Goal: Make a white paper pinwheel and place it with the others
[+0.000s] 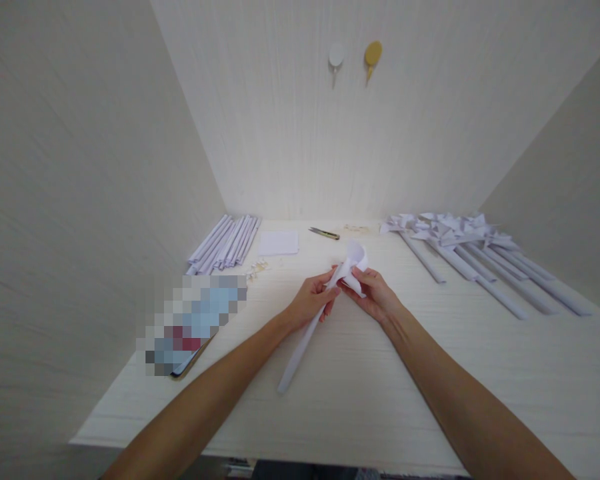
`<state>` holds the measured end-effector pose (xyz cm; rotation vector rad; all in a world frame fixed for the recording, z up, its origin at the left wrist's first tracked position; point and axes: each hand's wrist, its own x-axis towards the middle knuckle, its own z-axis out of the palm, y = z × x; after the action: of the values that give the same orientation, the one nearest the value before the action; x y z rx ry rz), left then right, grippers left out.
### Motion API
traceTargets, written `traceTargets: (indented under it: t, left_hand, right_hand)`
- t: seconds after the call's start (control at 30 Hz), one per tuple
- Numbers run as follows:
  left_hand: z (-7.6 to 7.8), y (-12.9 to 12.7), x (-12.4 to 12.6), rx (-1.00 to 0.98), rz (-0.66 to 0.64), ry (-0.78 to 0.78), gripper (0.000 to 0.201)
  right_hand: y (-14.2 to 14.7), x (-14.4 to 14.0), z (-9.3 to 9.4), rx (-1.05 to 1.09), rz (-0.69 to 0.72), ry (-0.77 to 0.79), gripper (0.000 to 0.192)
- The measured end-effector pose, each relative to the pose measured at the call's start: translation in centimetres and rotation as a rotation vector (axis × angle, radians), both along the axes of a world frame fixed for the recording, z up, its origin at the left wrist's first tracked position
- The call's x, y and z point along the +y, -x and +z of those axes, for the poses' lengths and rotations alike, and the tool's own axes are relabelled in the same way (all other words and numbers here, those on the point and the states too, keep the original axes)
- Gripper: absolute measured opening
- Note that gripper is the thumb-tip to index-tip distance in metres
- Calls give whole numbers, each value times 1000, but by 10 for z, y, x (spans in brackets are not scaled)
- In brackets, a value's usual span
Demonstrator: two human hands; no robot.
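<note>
In the head view, the left hand (307,301) is closed around a paper stick (299,355) near its far end, over the middle of the white table (370,413). The right hand (374,293) pinches curled white paper (356,255) at that end. Paper pinwheels (455,235) lie to the right; rolled sticks (229,244) (bunched side by side) lie far left.
</note>
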<state>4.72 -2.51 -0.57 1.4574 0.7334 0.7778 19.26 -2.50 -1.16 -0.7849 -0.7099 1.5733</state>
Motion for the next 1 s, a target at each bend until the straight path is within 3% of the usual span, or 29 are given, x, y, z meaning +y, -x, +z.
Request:
traceTargets:
  t: [0.6, 1.0]
  left_hand:
    - [1, 0, 1, -11, -52, 40, 47]
    - [-1, -3, 0, -85, -33, 115, 16]
  right_hand:
    - [-1, 0, -2, 29, 23, -13, 21]
    - [7, -3, 7, -15, -53, -11, 22]
